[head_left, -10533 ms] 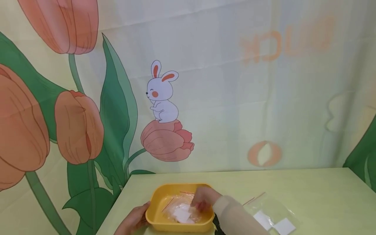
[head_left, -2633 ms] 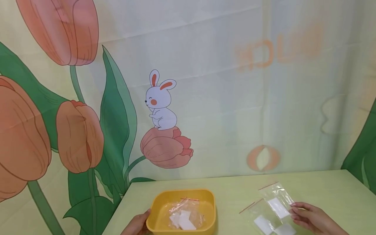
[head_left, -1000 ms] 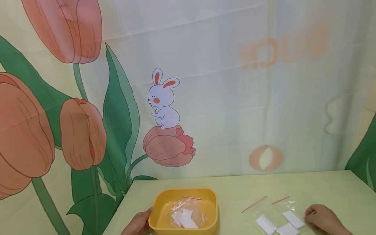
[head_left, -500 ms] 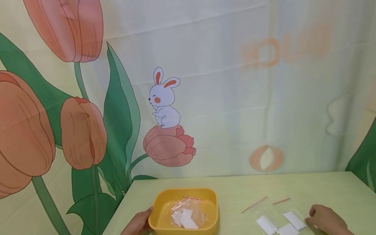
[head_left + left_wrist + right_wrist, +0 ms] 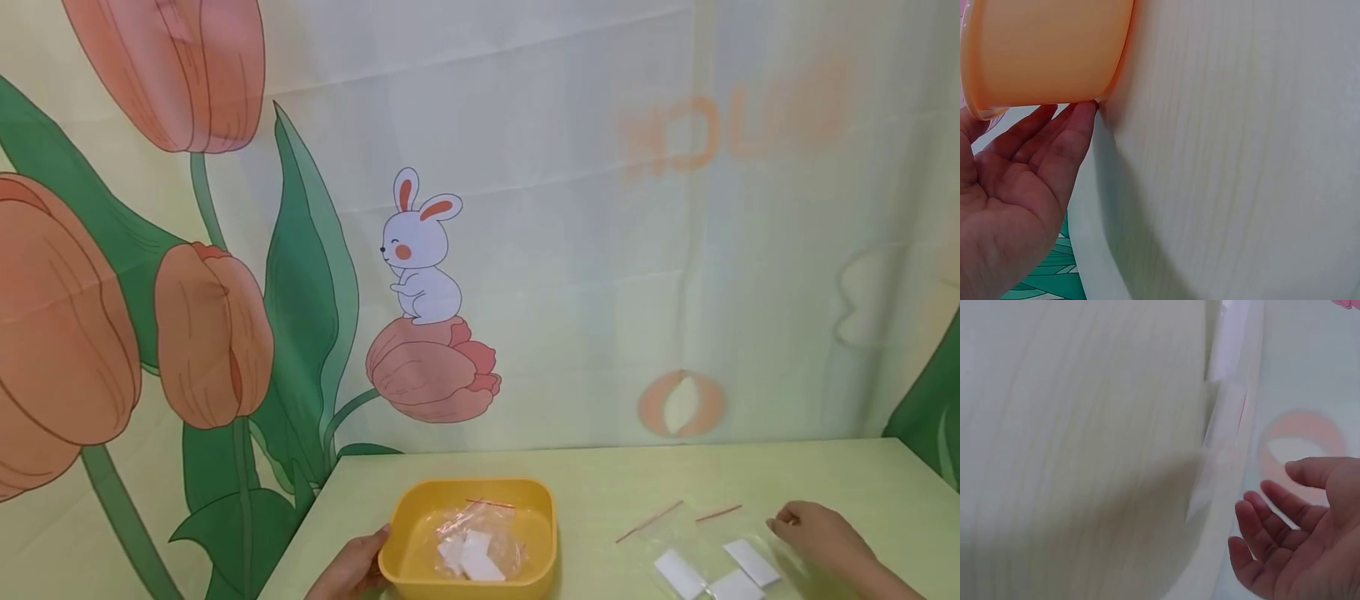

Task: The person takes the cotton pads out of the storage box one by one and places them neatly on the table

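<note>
My left hand point(image 5: 351, 568) holds the left side of a yellow plastic basin point(image 5: 468, 590), its thumb at the rim. In the left wrist view, the fingers touch the outer wall of the basin point(image 5: 1054, 56). Clear zip bags point(image 5: 480, 554) with white pieces inside lie heaped in the basin; their number is hard to tell. Right of it, on the table, overlapping zip bags with red seal strips hold white rectangles point(image 5: 677, 575). Just beyond their right side, my right hand point(image 5: 821, 533) hovers with nothing in it. Its fingers are loosely bent in the right wrist view point(image 5: 1297, 537).
The pale green table point(image 5: 600, 492) runs back to a hanging cloth backdrop point(image 5: 555, 292) printed with tulips and a rabbit. Bare tabletop lies between the basin and the bags on the right.
Earlier my right hand was in the basin, then held a zip bag at the right. That bag now lies with the others, released, and the hand has lifted slightly. My left hand stays on the basin.
</note>
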Demonstrator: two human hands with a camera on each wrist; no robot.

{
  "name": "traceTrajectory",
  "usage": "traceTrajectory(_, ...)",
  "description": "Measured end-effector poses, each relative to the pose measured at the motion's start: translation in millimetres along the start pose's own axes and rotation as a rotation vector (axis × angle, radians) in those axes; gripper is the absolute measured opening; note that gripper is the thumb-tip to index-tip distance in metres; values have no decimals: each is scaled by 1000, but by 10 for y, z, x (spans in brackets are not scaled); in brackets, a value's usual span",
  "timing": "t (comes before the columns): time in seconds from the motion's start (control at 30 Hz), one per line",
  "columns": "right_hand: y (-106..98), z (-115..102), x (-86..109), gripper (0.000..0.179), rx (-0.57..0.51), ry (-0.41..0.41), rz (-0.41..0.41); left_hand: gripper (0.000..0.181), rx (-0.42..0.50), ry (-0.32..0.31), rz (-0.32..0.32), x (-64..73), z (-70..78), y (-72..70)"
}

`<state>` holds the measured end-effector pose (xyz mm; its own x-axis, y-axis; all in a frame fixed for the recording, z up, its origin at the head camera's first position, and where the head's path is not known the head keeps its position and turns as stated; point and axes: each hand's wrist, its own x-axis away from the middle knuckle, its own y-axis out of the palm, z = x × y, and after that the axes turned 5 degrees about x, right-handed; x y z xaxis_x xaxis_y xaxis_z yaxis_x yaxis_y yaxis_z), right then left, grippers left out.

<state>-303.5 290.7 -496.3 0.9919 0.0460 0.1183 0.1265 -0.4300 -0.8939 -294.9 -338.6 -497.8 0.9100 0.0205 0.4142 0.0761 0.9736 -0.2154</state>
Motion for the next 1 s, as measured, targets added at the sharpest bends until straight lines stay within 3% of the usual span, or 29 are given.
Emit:
traceTrajectory(0.13, -4, -90, -69, 32, -101, -102, 69, 56, -1, 0, 15, 16, 17, 20)
traceTrajectory(0.4, -54, -335, -158, 34, -209, -166, 157, 56, 15, 3, 48, -8, 7, 47)
traceTrajectory(0.67, -54, -567, -234, 44, -404, -135, 75, 56, 12, 15, 48, 24, 22, 59)
traceTrajectory(1.0, -67, -828, -308, 46, -453, -161, 24, 55, -5, -5, 52, 14, 12, 66)
